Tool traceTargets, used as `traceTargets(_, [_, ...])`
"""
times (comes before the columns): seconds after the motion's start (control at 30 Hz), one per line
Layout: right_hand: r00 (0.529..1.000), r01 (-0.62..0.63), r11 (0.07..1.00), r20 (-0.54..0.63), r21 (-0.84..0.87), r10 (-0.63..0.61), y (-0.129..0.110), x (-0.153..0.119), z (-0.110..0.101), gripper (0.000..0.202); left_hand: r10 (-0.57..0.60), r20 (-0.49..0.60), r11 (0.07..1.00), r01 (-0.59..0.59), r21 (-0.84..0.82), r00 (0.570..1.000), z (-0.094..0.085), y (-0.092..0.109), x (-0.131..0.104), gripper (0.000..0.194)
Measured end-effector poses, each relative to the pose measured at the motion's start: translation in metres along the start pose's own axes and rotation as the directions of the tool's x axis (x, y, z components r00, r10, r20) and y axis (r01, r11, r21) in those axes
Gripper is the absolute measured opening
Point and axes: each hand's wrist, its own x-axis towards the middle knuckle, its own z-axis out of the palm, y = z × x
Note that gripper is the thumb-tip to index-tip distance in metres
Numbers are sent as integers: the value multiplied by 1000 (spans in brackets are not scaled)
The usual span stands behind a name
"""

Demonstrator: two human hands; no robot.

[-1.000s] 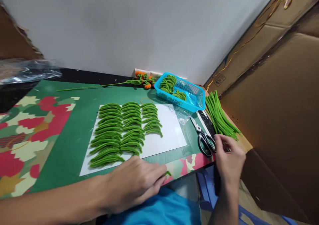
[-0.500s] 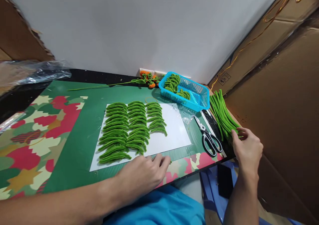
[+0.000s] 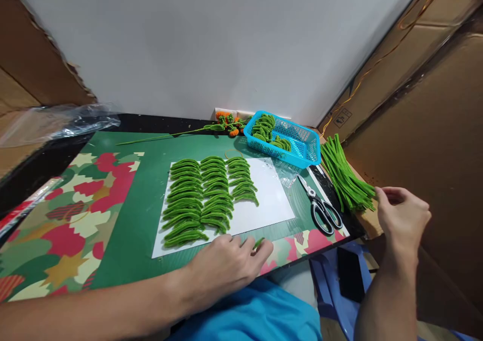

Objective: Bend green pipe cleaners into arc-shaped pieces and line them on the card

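My left hand [image 3: 236,260] is closed at the table's front edge, with a bit of green pipe cleaner [image 3: 258,243] showing between thumb and fingers. Beyond it, bent green pipe-cleaner pieces [image 3: 184,205] lie in three columns on a white sheet of paper [image 3: 269,195]. On the right, my right hand [image 3: 403,212] pinches the near end of a green pipe cleaner at a bundle of long straight pipe cleaners [image 3: 341,172]. How many strands it grips is hidden. Scissors [image 3: 320,206] with black and white handles lie between the paper and the bundle.
A blue plastic basket [image 3: 315,147] with bent green pieces stands at the back. Orange flowers [image 3: 226,118] with a long green stem lie beside it. Cardboard [image 3: 415,130] rises on the right; below, a black phone [image 3: 350,273] rests on a blue stool [image 3: 328,285].
My right hand has moved right, away from the bundle's middle, with a strand end in its fingers. My left hand has turned slightly, showing the green piece. The view has shifted a little.
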Motion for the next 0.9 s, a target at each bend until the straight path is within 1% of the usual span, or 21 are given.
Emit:
traceTargets(0.07, [995,-13,995,-95,95,22,-3,4,-5,33,38,16,998,-38,-49,999,0,-3,0,23])
traceTargets(0.17, [959,12,970,-277,243,57,-6,4,-14,33,92,18,987,-89,-133,996,-3,-12,0,22])
traceTargets(0.23, [946,32,955,-317,294,66,-6,2,-17,33,98,5,971,-94,-220,995,-6,-19,1,18])
traceTargets(0.27, [954,21,959,-293,283,65,-4,0,-17,33,91,-4,961,-89,-261,996,-7,-21,1,15])
traceTargets(0.33, [986,-21,981,-157,191,52,1,-1,-15,35,71,-33,946,-78,-315,997,-8,-25,2,10])
traceTargets(0.4, [999,-45,996,-16,78,47,9,-2,-11,37,59,-85,940,-84,-331,995,-8,-24,2,13])
traceTargets(0.43, [999,-47,998,28,42,46,12,-3,-8,39,60,-113,937,-95,-336,992,-8,-22,2,15])
traceTargets(0.5, [998,-42,999,37,20,41,15,-5,-4,39,73,-163,930,-126,-346,984,-7,-16,1,18])
traceTargets(0.57, [999,-40,998,-10,50,41,13,-10,-2,34,95,-202,920,-163,-357,975,-6,-10,-1,19])
traceTargets(0.6, [998,-43,995,-42,95,47,10,-12,-1,30,103,-225,914,-182,-363,969,-5,-8,-2,19])
traceTargets(0.7, [981,-27,946,-174,322,88,-4,-20,-3,23,106,-289,893,-219,-393,952,-4,-7,-4,22])
traceTargets(0.73, [969,0,920,-227,392,97,-8,-22,-3,23,103,-287,880,-221,-421,952,-6,-9,-3,21])
traceTargets(0.8, [937,65,870,-330,488,115,-15,-27,-3,26,78,-245,832,-199,-518,966,-12,-14,0,19])
traceTargets(0.87, [918,87,850,-374,519,135,-17,-33,-3,33,15,-183,771,-128,-624,983,-22,-21,3,19])
traceTargets(0.9, [922,87,853,-367,514,127,-16,-36,-3,38,-20,-150,734,-88,-673,988,-27,-24,4,19])
